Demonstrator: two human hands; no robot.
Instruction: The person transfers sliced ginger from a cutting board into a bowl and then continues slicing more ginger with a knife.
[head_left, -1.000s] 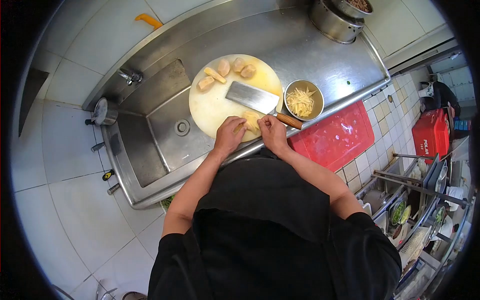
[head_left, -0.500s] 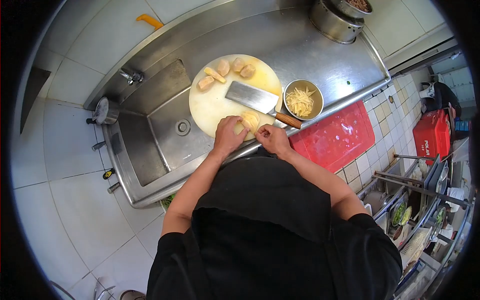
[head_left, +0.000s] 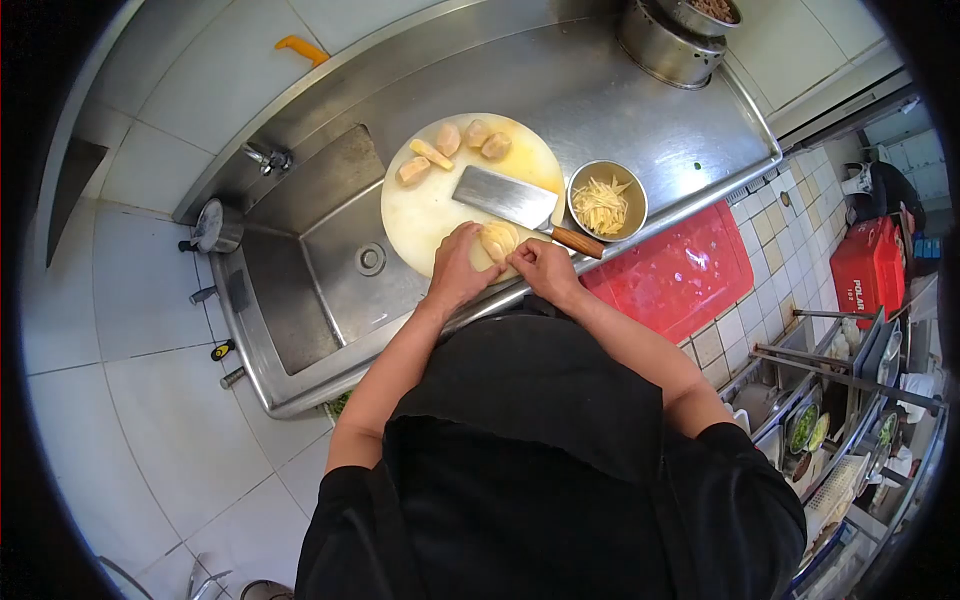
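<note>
A round white cutting board (head_left: pixel 412 215) lies across the sink's edge. Near its front edge is a stack of thin pale yellow slices (head_left: pixel 499 240). My left hand (head_left: pixel 458 268) presses its fingers against the left side of the slices. My right hand (head_left: pixel 545 270) pinches at their right side, fingers pressed together. Just beyond the hands rests a cleaver (head_left: pixel 503 195), its wooden handle over the board's right edge. Several peeled pieces (head_left: pixel 496 145) sit at the back of the board. A metal bowl (head_left: pixel 607 201) holding thin yellow strips stands to the right.
The sink basin (head_left: pixel 330 270) and a faucet (head_left: pixel 266 158) are at the left. Metal pots (head_left: pixel 670 45) stand at the back right. Below the counter on the right are a red lid-like panel (head_left: pixel 680 270), a red cooler (head_left: pixel 866 268) and a rack with containers (head_left: pixel 803 425).
My left hand has moved slightly up around the slices, and my right hand's fingers have come closer against them. The whole view has shifted slightly.
</note>
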